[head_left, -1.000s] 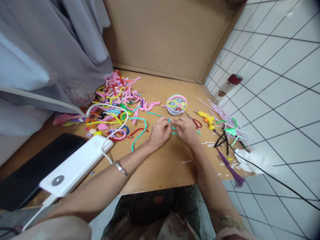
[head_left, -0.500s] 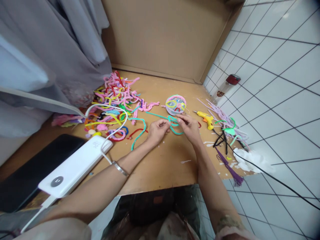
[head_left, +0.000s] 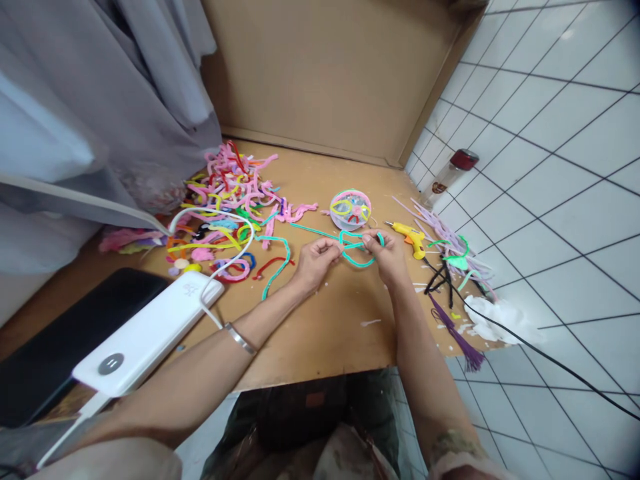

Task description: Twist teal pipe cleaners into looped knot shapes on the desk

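Note:
Between my hands is a teal pipe cleaner (head_left: 361, 264) bent into loops, with a straight end stretching left over the table. My left hand (head_left: 320, 261) pinches it where the loops meet the straight part. On the right, my right hand (head_left: 384, 253) is closed on the looped part, and a teal curve shows over its fingers. Just behind the hands stands a round clear container (head_left: 351, 211) with pink, yellow and red pieces. Another bent teal pipe cleaner (head_left: 287, 257) lies left of my left hand.
A pile of coloured pipe cleaners (head_left: 235, 187) covers the back left, near a white power bank (head_left: 150, 333) with a cable and a black slab (head_left: 75, 340). At right lie a yellow glue gun (head_left: 411, 239), lilac stems (head_left: 435, 227), a purple tassel (head_left: 457, 337) and white tissue (head_left: 500, 319).
My right hand has shifted slightly right and its grip on the teal loops has changed, with the loops now more spread and visible. My left hand holds nearly the same place.

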Demonstrator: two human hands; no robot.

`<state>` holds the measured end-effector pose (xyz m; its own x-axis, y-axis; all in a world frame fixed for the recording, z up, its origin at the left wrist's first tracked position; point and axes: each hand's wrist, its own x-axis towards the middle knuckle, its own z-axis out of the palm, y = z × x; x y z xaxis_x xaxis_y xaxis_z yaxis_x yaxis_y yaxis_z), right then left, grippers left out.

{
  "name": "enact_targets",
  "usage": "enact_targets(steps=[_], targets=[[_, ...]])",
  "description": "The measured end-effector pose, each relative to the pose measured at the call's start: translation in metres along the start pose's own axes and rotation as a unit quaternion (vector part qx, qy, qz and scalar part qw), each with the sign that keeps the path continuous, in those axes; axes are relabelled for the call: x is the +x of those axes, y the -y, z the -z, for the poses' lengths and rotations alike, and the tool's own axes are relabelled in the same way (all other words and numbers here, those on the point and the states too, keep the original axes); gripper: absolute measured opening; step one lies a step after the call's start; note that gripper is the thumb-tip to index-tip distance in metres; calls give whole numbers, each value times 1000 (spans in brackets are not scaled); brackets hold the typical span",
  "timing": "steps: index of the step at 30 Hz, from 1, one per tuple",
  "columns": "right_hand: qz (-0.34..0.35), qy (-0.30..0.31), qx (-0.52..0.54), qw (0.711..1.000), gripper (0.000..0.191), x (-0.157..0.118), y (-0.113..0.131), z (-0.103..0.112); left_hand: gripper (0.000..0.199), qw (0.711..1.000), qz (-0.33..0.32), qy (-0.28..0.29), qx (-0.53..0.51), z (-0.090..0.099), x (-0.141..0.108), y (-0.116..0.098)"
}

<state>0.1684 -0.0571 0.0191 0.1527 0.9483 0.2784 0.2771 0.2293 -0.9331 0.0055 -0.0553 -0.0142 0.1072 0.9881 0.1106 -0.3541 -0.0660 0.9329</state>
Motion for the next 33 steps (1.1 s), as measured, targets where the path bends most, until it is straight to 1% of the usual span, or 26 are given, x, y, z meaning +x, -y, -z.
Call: enact_targets(steps=[5,8,11,13,16,18,21,24,27,30,33], targets=[[-26,23,15,999,32,0,-2,0,19,999,-30,-7,30,1,-2,-1],[-9,34,-7,999,35,1,-3,3,19,998,-47,-20,45,3,-3,1],[56,11,-31,998,40,2,1,7,18,996,-46,-40,66,3,-2,2],[115,10,-77,990,44,1,5,9,18,995,-39,-46,80,3,-2,1],[193,51,-171,965,46,-1,9,5,19,994,-33,-35,100,3,-3,-2],[213,89,-198,953,40,-3,8,0,21,993,-31,-14,116,2,-4,-4],[210,131,-190,950,33,-3,1,-4,23,990,-26,27,139,1,-6,-5],[200,130,-183,954,31,-1,-5,-3,22,988,-23,48,147,0,-7,-4],[194,114,-174,958,28,0,-7,0,23,989,-23,48,137,0,-8,-3],[186,117,-156,963,27,-1,-4,0,26,992,-16,45,115,1,-7,-1],[156,98,-116,976,31,-1,-1,-1,29,998,-2,22,62,3,-2,2]])
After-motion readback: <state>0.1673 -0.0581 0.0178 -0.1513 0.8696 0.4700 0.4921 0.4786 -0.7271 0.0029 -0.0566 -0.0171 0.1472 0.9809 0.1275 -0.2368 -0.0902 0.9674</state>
